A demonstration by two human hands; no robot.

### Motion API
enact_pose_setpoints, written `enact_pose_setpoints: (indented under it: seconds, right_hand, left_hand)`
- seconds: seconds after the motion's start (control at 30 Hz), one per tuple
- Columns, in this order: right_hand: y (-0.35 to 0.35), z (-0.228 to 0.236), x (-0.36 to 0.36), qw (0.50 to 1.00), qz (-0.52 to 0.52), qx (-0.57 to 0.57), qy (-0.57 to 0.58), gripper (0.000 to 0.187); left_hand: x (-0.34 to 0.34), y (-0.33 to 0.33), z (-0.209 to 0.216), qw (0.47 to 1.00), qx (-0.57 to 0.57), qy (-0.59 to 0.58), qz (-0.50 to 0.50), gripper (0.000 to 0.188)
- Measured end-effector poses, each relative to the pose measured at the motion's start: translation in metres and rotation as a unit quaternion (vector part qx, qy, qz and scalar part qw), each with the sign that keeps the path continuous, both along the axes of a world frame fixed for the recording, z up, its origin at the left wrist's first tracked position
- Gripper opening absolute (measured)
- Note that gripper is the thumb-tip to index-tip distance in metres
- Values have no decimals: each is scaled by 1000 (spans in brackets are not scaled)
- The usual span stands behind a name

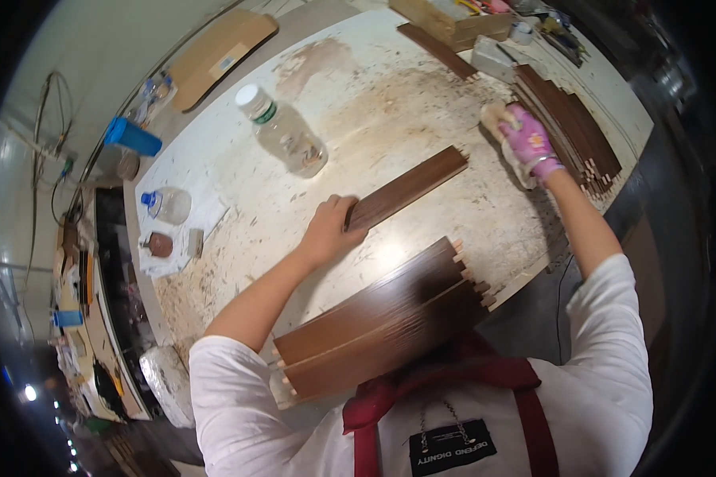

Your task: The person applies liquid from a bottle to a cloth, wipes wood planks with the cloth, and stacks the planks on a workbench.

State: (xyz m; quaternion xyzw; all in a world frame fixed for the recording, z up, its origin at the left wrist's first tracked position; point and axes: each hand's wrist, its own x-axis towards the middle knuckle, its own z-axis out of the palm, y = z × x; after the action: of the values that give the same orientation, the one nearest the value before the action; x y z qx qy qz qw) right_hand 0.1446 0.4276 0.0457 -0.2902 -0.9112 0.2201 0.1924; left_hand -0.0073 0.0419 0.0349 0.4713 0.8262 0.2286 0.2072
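My bare left hand grips the near left end of a dark brown wooden slat, which slants up to the right over the worktable. My right hand wears a pink glove with a flower print. It is closed around a cream-coloured cloth, beside the left edge of a stack of curved brown slats. Closer to my body lie wide brown wooden panels with light pegs sticking out at both ends.
A clear bottle with a white cap stands left of centre. Farther left, a small blue-capped bottle and a brown lump rest on white paper. At the back are a loose slat and a wooden box.
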Motion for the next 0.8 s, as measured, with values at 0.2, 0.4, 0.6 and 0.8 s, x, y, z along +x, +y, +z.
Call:
enact_pose_setpoints:
  seconds: [0.2,0.4,0.6,0.8]
  right_hand:
    - [-140,85,-43,960,270,77,-20,23]
    - [-208,33,-77,863,472,30,-179,33]
    - [-74,14,-56,981,141,-39,-126,18]
    - [-165,28,-75,909,375,-54,-174,32]
  left_hand:
    - [1,-21,8,768,10,-608,200,41]
    - [-6,-30,-20,640,49,-731,233,44]
    - [5,-38,-14,664,53,-687,289,46]
    - [1,-46,-14,730,24,-624,279,48]
